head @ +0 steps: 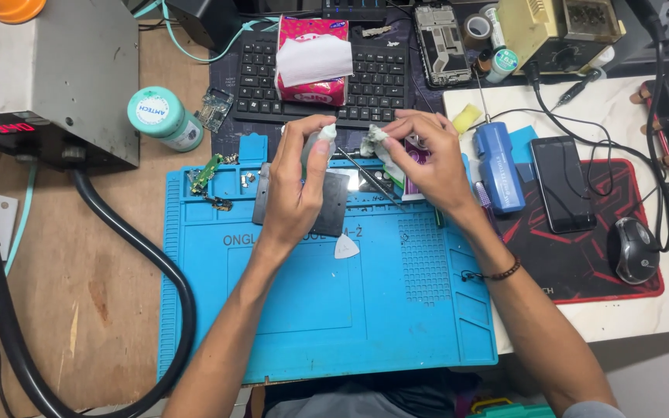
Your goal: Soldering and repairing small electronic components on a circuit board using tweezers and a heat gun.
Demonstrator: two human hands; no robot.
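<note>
Far left: grey box unit [56, 70] with a thick black hose [149, 255] looping down over the wooden surface [87, 294]; the hose curve runs just beside the left edge of the blue repair mat [334, 325], so an elbow swing left could snag it. Teal-capped bottle [162, 116] stands upright near the mat's top-left corner and looks easy to tip. Small circuit parts [209, 176] sit loose in the mat's top tray and could scatter if brushed.

Left hand [296, 190] has its fingers wrapped tight on a small squeeze bottle [320, 141], nozzle toward the right hand. Risk: too much squeeze sends liquid onto the grey metal plate [303, 203] or the keyboard [319, 77] just behind. White pick [346, 248] lies apart on the mat, below the hands.

Right hand [427, 166] pinches a crumpled wipe [379, 145], fingers closed on it, over a small device part; that part is mostly hidden. The wipe could slip or shed lint. A thin metal tool [365, 176] lies just under both hands and could roll.

Right: blue screwdriver handle [499, 166] touches the mat edge, black phone [563, 184] and cables close by. Open room is mainly the lower mat; right side cramped.
</note>
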